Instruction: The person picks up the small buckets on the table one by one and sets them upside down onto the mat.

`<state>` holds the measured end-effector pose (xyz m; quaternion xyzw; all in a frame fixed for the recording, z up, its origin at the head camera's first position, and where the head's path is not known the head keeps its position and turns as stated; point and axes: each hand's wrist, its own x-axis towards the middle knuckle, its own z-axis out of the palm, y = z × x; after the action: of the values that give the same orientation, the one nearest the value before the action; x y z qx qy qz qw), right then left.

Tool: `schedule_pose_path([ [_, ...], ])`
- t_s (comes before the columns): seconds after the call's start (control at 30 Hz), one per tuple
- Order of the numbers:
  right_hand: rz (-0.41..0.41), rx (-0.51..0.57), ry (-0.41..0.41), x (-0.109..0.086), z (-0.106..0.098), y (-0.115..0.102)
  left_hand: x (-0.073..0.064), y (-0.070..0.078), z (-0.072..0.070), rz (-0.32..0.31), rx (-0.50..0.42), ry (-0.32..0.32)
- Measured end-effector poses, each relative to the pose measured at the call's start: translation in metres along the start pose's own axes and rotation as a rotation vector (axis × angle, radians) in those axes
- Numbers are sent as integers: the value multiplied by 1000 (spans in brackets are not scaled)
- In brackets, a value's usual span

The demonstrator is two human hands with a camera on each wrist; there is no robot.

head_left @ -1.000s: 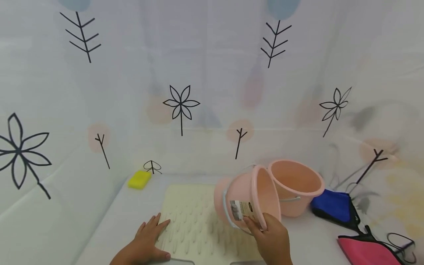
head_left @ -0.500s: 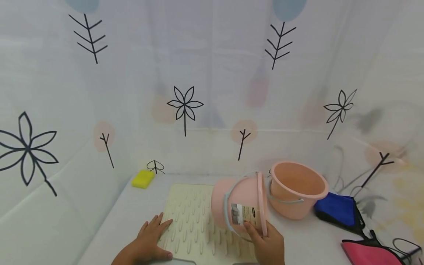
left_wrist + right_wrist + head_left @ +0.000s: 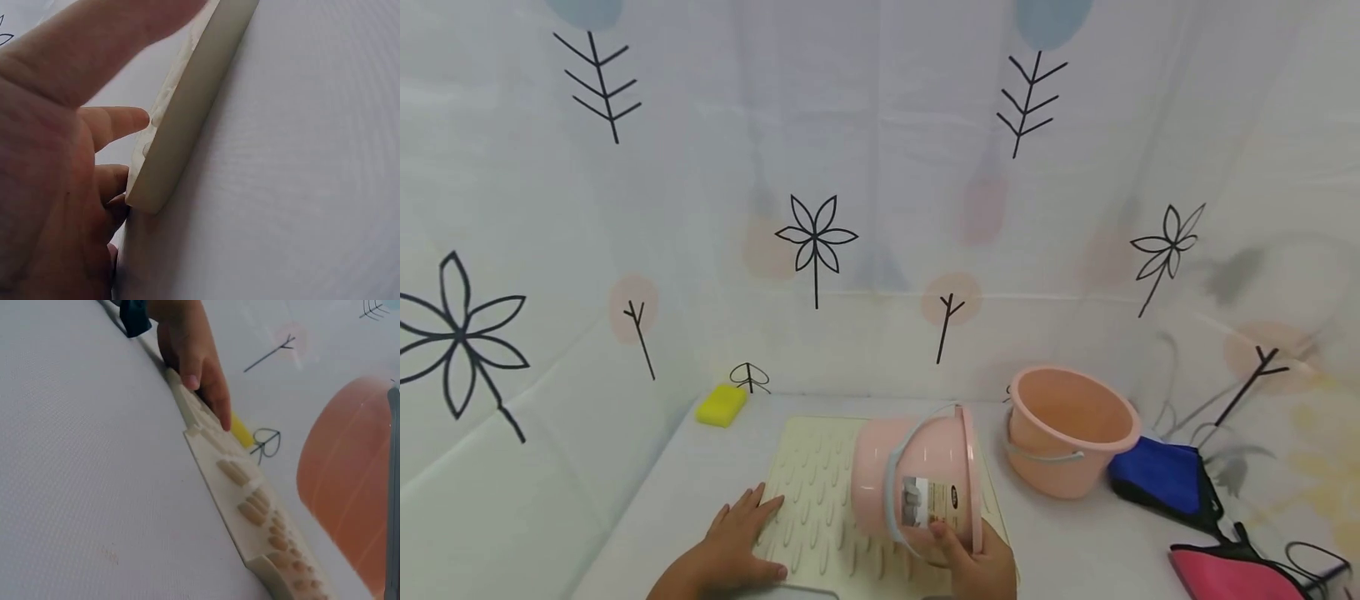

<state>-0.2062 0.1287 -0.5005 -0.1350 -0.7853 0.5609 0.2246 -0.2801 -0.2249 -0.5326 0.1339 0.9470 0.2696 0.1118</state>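
Note:
A cream washboard [image 3: 808, 500] with raised ridges lies on the white table in front of me. My left hand [image 3: 726, 537] rests on its left edge with fingers spread; the left wrist view shows those fingertips against the side of the washboard [image 3: 181, 131]. A pink bucket [image 3: 876, 475], tipped on its side, is over the washboard's right part. Its mouth faces right and its label faces me. My right hand [image 3: 981, 567] grips the rim, thumb outside, other fingers hidden. Whether the bucket touches the board, I cannot tell. In the right wrist view the bucket [image 3: 350, 481] is partly visible.
Another pink bucket [image 3: 1045, 458] stands upright at the back right. Beside it lie a blue and black cloth item [image 3: 1161, 475] and a red and black one [image 3: 1232, 575]. A yellow sponge [image 3: 722, 406] is at the back left. A patterned sheet hangs behind the table.
The bucket in my right hand has moved left and down, and its mouth has turned away from view. My left hand has stayed at the washboard's edge.

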Motion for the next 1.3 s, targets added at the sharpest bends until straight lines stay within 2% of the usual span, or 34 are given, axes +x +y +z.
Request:
schedule_pose_path([
  [0.1,-27,15,10,-2,2,1,1,2,-2,-37,-62,52],
  [0.23,-14,25,14,-3,4,1,1,13,-10,-102,-174,186],
  [0.33,6,27,15,-3,4,-1,0,29,-16,-68,-296,281],
  [0.4,11,27,12,-4,5,-2,-1,41,-18,-4,-398,308],
  [0.5,2,29,2,-5,6,-4,0,58,-18,131,-525,294],
  [0.6,-15,42,-9,-6,7,-4,3,72,-15,262,-594,241],
  [0.77,-1,48,-30,-7,3,-4,8,87,0,371,-668,179],
  [0.97,68,93,-81,-8,-2,-5,12,98,18,412,-755,146],
  [1.3,12,163,-176,-15,-1,-12,13,110,31,369,-808,122],
])
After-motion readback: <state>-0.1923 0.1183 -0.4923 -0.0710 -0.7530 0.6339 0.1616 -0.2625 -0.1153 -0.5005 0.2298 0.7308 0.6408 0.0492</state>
